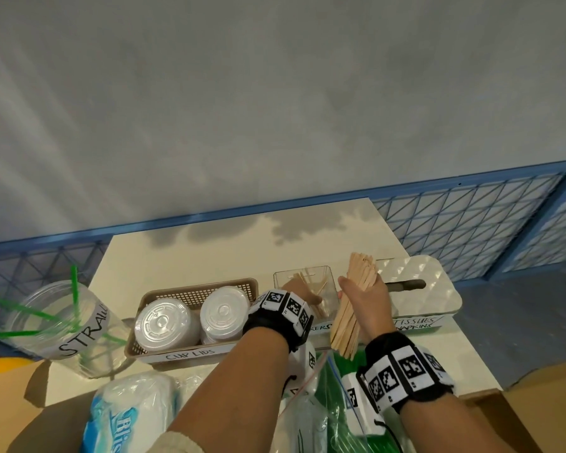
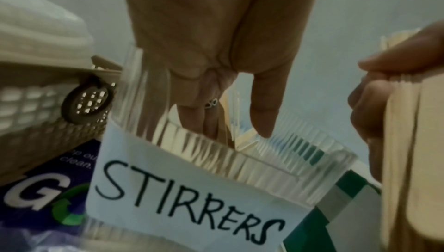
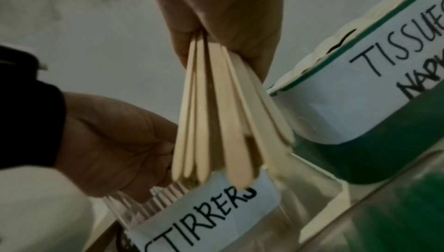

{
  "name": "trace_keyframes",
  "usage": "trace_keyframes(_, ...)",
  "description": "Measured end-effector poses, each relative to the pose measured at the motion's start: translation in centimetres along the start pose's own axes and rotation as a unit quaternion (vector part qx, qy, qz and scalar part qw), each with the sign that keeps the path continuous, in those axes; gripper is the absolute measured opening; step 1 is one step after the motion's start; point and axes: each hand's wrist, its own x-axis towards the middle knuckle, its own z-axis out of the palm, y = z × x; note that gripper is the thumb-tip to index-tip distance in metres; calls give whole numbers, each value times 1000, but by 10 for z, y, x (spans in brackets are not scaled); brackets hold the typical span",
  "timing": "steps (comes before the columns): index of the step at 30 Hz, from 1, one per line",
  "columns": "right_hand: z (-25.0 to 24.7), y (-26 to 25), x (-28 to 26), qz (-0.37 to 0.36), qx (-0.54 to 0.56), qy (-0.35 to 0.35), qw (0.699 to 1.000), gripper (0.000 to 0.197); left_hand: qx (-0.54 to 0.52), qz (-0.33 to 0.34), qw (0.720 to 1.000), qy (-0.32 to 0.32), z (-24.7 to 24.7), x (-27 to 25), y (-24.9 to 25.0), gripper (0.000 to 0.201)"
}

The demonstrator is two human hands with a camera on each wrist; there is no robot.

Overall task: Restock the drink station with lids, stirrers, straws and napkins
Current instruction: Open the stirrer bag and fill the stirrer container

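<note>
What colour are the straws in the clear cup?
Bright green straws, in the clear cup; the head view shows them best.

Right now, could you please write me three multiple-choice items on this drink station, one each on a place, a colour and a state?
1. Where does the clear STIRRERS container stand?
A. Between the CUP LIDS basket and the TISSUES/NAPKINS box
B. Left of the straw cup
C. Inside the basket

2. What colour are the straws in the cup?
A. Red
B. Green
C. White

3. What is the right hand doing?
A. Lying flat on the table
B. Pressing a lid
C. Gripping a bundle of wooden stirrers

Answers: 1 A, the head view shows it flanked by both; 2 B, they are bright green; 3 C, fingers wrap the bundle while the left hand reaches into the container.
</note>
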Motion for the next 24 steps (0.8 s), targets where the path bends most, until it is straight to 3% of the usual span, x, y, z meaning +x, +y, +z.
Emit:
trace_keyframes(5,4,3,-4,2,-75,-48,996,26,-39,-9,999,23,3,0,4,42)
trace_keyframes(9,7,0,-4,4,-101,-72,992,18,-27,-16,999,34,8,3,8,19)
trace_keyframes(14,11,0,-4,15,-124,-88,988,6,1,-21,998,65,8,7,7,23)
trace_keyframes(19,10,-3,-5,38,-106,-102,988,23,5,-2,996,88,7,11,0,22)
trace_keyframes(24,9,-1,-1,46,-119,-103,986,30,-83,46,986,136,11,9,-2,27)
